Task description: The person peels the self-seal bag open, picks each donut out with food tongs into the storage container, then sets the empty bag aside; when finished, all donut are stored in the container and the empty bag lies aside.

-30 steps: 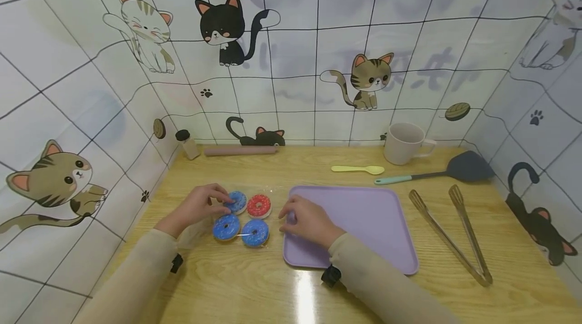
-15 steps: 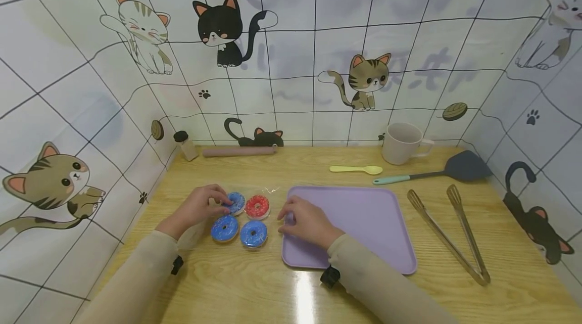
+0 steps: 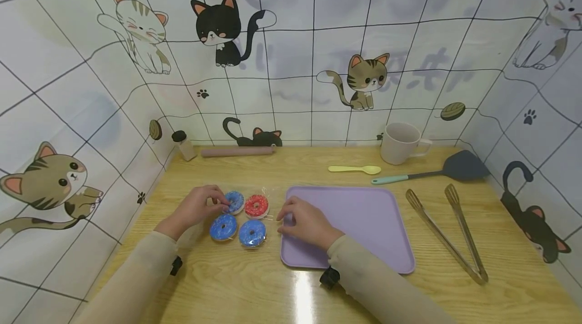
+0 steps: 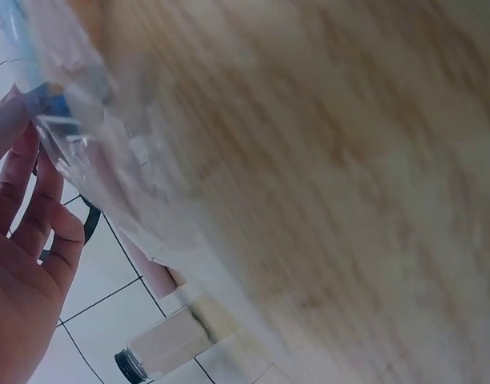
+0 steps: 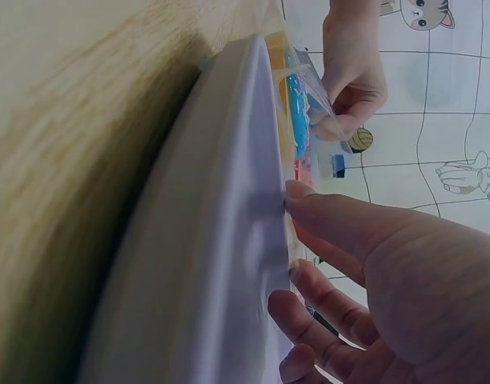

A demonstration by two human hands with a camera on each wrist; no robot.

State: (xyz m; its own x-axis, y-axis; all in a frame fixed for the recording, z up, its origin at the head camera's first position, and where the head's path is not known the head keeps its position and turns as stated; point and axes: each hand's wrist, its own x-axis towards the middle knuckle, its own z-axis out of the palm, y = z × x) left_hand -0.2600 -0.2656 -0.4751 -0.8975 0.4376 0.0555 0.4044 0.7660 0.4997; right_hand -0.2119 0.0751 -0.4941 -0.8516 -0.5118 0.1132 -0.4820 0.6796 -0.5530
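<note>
Several toy donuts lie close together in clear plastic wrapping (image 4: 141, 192): blue ones (image 3: 223, 227) and a red one (image 3: 256, 206). My left hand (image 3: 195, 210) pinches the wrapping at the left, its fingertips right at the upper-left blue donut (image 3: 235, 202). In the right wrist view the film rises into the left hand (image 5: 353, 84). My right hand (image 3: 309, 223) hovers by the left edge of a lilac tray (image 3: 359, 223), thumb and fingers loosely bent. A small space shows between its thumb tip and index fingertip, which overlap the tray's rim.
Along the back stand a black-capped shaker (image 3: 184, 145), a pink rolling pin (image 3: 238, 151) and a mug (image 3: 400, 143). A yellow spoon (image 3: 354, 169) and a dark turner (image 3: 464, 166) lie behind the tray. Metal tongs (image 3: 454, 238) lie spread at the right.
The head view has shifted slightly, so everything appears a little further left. Both hands and the donuts keep nearly the same places; glints on the wrapping have changed.
</note>
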